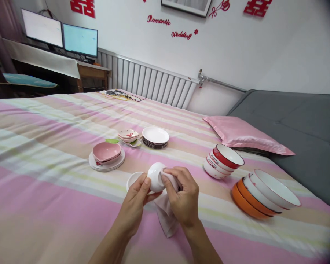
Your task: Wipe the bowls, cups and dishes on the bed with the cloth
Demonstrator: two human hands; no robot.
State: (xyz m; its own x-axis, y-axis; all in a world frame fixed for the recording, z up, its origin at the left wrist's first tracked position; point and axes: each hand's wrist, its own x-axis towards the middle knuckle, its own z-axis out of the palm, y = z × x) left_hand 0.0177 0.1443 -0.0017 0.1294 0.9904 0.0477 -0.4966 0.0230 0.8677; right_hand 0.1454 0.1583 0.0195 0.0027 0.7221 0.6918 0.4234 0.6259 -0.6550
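Your left hand (137, 198) grips small round white bowl (155, 175); curled right hand (184, 190) pinches pale cloth (166, 218) at its edge; striped bedspread (52, 205) stretches left.

The held bowl (154, 176) is white, the cloth (165, 217) pale pinkish-grey — the bedspread (57, 216) striped pink, beige and white.

2 monitors (80, 40); pink pillow (244, 135) beside gray headboard (294, 119).
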